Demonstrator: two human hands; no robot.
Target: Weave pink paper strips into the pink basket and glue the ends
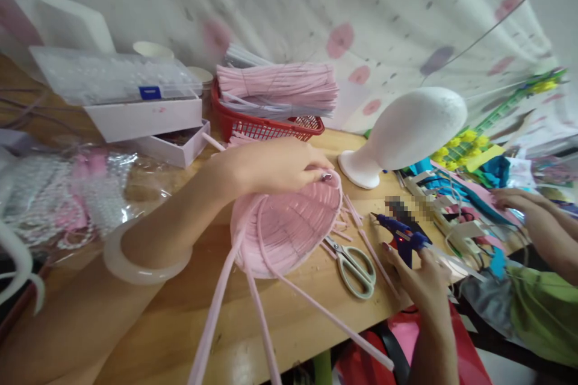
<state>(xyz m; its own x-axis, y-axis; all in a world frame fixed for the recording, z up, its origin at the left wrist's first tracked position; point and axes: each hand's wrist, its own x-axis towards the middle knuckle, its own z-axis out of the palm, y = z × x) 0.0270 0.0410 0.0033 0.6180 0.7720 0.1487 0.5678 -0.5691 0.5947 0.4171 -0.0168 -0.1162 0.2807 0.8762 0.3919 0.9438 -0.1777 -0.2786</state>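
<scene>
My left hand [275, 166] reaches across the wooden table [289, 313] and pinches the far rim of a pink woven basket piece [289, 225], fingers closed on it. Long pink strips [253, 307] trail from the basket toward me. A pale bangle [135, 267] sits on my left wrist. My right hand [422, 274] grips a blue hot glue gun [401, 234], nozzle pointing toward the basket. Green-handled scissors [356, 264] lie on the table between the basket and the glue gun.
A red basket [266, 126] holds bundled pink strips at the back. White boxes [144, 120] and a clear organiser stand back left, beaded bags at left. A white foam head form [406, 132] stands right of centre. Another person's hand [519, 201] rests among coloured craft scraps at right.
</scene>
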